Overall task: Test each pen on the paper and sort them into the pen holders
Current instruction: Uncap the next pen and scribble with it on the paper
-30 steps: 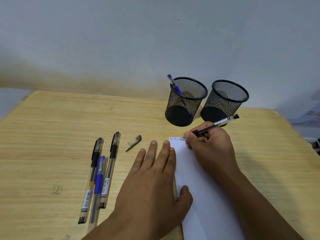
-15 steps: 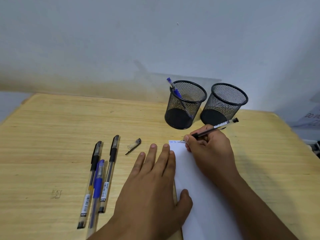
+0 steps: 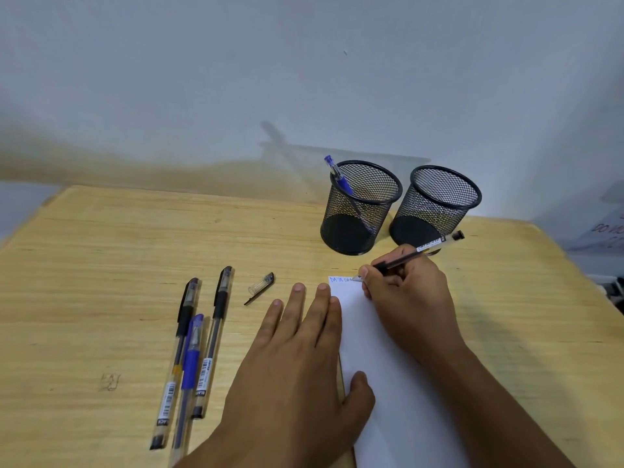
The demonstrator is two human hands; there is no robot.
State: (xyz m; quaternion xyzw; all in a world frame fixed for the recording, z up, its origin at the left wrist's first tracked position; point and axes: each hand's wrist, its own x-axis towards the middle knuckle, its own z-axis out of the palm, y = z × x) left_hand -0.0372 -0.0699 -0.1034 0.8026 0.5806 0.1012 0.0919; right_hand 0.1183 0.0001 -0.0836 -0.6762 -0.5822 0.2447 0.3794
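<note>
Pale grained wooden table, black wire-mesh pen holders, matt white paper.

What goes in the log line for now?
right hand: writing with pen | left hand: flat on paper | holders: one pen

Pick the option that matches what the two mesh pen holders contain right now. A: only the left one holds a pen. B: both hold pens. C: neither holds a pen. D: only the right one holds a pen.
A: a blue pen leans in the left holder, while the right holder shows only bare mesh.
</note>
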